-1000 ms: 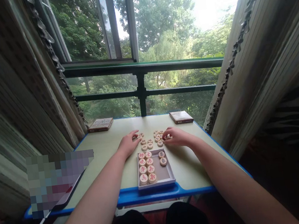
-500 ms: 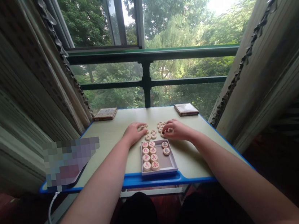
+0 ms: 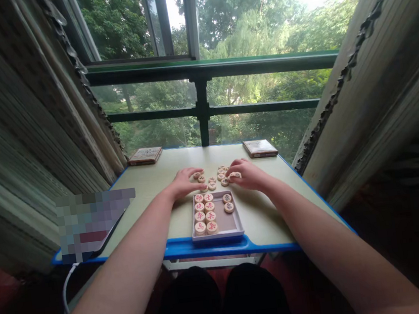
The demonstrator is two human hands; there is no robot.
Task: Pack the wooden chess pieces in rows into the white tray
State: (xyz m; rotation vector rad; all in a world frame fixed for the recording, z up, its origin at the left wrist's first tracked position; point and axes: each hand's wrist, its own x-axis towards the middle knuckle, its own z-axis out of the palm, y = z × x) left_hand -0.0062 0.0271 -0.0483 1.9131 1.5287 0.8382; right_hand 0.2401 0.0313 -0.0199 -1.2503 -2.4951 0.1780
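A shallow box (image 3: 236, 233) holds Chinese chess pieces: two columns of red-lettered ones (image 3: 200, 216) on its left and two dark-lettered ones (image 3: 228, 207) at its upper right. Beyond the box, several loose dark-lettered pieces (image 3: 212, 185) lie on the table. My left hand (image 3: 184, 183) is open beside the left group, thumb by a near piece and fingers stretched over the far ones. Over the right group (image 3: 221, 172) is my right hand (image 3: 249, 174), its thumb and fingers apart around a piece (image 3: 235, 174) that is partly covered.
The pale table (image 3: 154, 204) has a blue edge. Flat boxes stand at its far left (image 3: 145, 155) and far right (image 3: 260, 148) corners. A blurred-out device (image 3: 97, 224) with a white cable (image 3: 64, 292) lies at the left. Curtains flank the window and the green railing (image 3: 199, 69).
My left thumb has spread away from the fingers toward the near pieces. The right hand's fingers have shifted slightly over the right group. The whole view has tilted a little downward.
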